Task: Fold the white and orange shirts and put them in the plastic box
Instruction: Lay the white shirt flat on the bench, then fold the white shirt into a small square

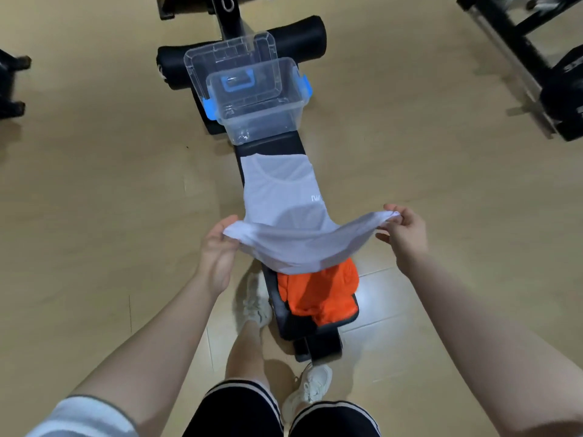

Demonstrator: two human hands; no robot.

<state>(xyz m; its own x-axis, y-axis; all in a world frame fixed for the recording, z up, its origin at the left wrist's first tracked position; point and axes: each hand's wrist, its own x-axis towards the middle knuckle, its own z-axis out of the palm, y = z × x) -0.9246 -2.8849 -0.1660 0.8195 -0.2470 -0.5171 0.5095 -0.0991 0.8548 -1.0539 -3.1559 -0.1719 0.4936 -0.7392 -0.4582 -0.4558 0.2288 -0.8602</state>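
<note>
Head view: both hands, left hand [217, 247] and right hand [405, 228], pinch the white shirt's [284, 197] hem mid-frame over the desk [268, 148], first fold unfinished, orange shirt [318, 291] crumpled below, plastic box [262, 121] above holding no shirts.

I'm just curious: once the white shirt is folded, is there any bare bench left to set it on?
Barely: a bare strip of bench between white shirt and plastic box. The near end is crowded by the orange shirt.
</note>
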